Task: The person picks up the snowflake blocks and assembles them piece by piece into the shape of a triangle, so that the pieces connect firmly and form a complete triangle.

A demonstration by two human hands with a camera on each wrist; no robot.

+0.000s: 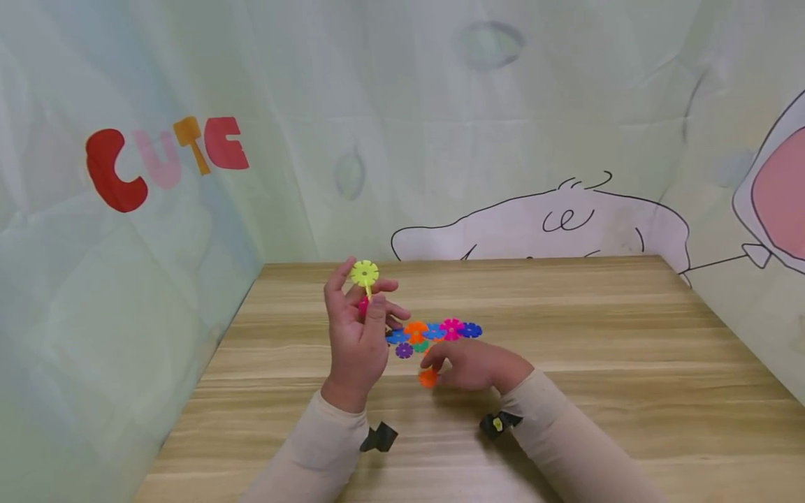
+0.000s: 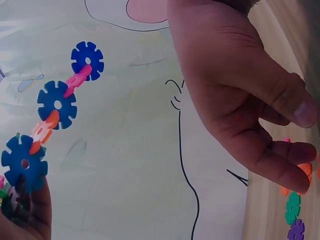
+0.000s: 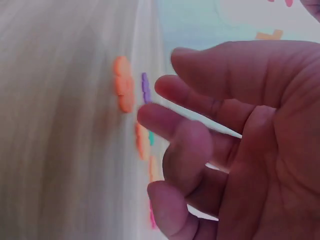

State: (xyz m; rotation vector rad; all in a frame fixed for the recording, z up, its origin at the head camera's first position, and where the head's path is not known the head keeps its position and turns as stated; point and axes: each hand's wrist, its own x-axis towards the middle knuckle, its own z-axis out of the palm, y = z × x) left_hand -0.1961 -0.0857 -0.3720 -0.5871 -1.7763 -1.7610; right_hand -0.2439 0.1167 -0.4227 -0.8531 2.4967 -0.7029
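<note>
My left hand point(image 1: 355, 349) stands raised and grips a chain of notched plastic discs, seen from the palm side in the head view. A yellow disc point(image 1: 365, 273) tops it above a pink piece near the thumb. Blue, orange and pink discs point(image 2: 57, 105) stretch away to the side, slotted edge to edge. My right hand point(image 1: 481, 363) hovers low over the table with fingers bent and parted. Beside its fingertips lies a loose orange disc point(image 3: 123, 85); a gap shows between them in the right wrist view, and nothing is in the fingers.
Loose purple point(image 1: 404, 351) and green point(image 1: 420, 346) discs lie on the wooden table point(image 1: 264, 391) beyond the right hand, with more orange ones near them. A printed cloth point(image 1: 314, 140) encloses the table's back and left side. Each wrist carries a black strap.
</note>
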